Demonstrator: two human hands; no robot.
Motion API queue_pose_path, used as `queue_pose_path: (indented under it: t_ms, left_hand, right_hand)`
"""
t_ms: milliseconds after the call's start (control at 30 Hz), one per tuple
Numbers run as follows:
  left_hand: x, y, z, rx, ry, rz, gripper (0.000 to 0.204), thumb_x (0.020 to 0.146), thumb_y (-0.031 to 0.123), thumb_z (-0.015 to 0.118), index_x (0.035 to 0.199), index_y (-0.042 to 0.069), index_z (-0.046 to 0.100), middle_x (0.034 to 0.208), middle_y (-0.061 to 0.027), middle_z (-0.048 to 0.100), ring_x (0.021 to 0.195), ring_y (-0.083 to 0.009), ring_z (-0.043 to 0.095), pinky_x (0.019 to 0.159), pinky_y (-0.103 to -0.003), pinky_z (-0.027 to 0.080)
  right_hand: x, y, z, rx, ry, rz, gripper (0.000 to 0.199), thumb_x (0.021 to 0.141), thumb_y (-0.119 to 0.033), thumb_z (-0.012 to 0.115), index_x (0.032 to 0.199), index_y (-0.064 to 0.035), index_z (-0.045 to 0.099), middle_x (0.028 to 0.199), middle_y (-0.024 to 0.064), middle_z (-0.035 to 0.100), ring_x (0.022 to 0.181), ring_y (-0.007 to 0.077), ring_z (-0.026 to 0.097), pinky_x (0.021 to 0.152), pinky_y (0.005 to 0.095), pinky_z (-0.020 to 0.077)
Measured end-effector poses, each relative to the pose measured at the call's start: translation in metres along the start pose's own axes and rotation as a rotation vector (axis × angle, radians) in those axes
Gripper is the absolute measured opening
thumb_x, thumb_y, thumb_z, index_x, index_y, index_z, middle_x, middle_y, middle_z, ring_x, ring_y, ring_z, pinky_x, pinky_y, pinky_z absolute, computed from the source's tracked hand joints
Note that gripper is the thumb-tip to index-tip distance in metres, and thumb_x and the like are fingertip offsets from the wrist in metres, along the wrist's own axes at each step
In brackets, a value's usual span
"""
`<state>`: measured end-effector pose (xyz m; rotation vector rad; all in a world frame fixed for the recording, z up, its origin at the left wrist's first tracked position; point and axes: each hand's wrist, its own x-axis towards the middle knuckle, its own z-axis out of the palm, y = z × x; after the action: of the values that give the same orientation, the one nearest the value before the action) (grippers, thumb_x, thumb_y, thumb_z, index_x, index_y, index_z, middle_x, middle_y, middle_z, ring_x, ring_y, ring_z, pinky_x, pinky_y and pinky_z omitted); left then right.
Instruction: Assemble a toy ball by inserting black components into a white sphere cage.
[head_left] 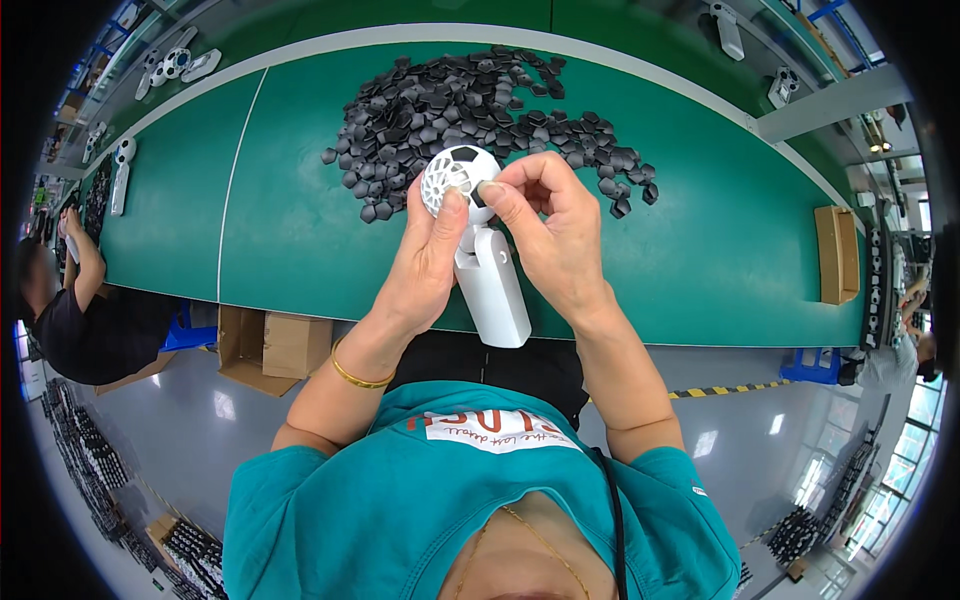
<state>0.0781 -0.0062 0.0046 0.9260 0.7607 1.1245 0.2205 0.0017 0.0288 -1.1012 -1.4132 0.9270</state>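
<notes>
An open brown cardboard box sits on the grey floor, under the near edge of the green table. Its flaps hang open. A flat piece of brown cardboard lies just beside it, to the left.

Another brown box stands on the table at the right end. It is long and narrow, and its top is open.

A small brown box sits far down on the left by the dark racks.

A white patch with red and dark marks is on the person's teal shirt, below the collar.
</notes>
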Motion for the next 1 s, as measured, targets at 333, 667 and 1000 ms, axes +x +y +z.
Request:
queue_pose_path:
  t_ms: [333,667,1000]
  left_hand:
    - [0.009,0.020,0.002,0.304,-0.075,0.011,0.048,0.101,0.037,0.035,0.136,0.005,0.026,0.115,-0.0101,0.052,0.100,-0.0165,0.057,0.083,-0.029,0.050]
    - [0.171,0.094,0.016,0.919,-0.185,0.389,0.064,0.089,0.041,0.061,0.131,0.000,0.036,0.111,-0.0208,0.059,0.100,-0.0267,0.061,0.086,-0.036,0.047]
    - [0.358,0.101,-0.073,1.570,0.284,0.423,0.064,0.086,0.040,0.062,0.138,0.012,0.036,0.113,-0.0240,0.061,0.104,-0.0398,0.059,0.088,-0.046,0.047]
  right_hand:
    - [0.020,-0.014,-0.021,-0.183,-0.140,-0.066,0.029,0.086,-0.007,0.065,0.113,-0.0010,0.054,0.103,0.0057,0.058,0.086,0.0092,0.055,0.063,0.0223,0.0467]
    - [0.034,0.000,-0.060,0.265,0.179,0.007,0.027,0.091,-0.008,0.059,0.115,0.0014,0.054,0.108,0.0089,0.059,0.086,0.0123,0.060,0.062,0.0211,0.0464]
    - [-0.003,0.038,-0.092,-0.022,0.319,0.135,0.014,0.092,-0.003,0.054,0.105,0.0023,0.059,0.089,0.0068,0.064,0.074,0.0089,0.059,0.059,0.0195,0.0443]
